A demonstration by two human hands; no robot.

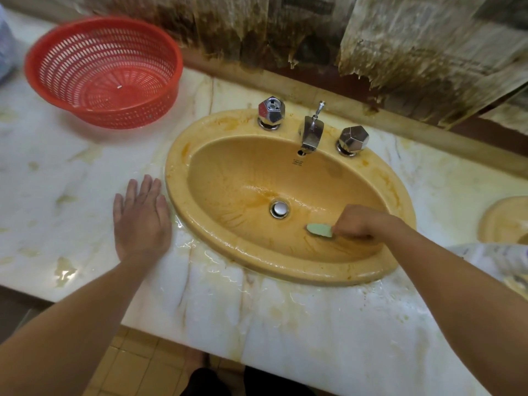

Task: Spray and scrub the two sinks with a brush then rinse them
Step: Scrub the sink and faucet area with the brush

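An oval orange-yellow sink (285, 270) is set in a wet marble counter; its bowl is wet and streaked with rusty stains around the chrome drain (279, 209). My right hand (361, 222) grips a pale green brush (320, 230) whose head lies against the bowl's near right wall. Flat on the counter just left of the sink rim rests my left hand (141, 217), fingers straight. A second sink (503, 221) of the same colour shows only partly at the right edge.
A chrome tap (311, 132) and two faceted chrome knobs (271, 111) (353, 140) stand behind the bowl. A red plastic basket (103, 70) sits at the back left. A patterned wrapped object (491, 258) lies between the sinks. Stained, torn paper hangs on the wall.
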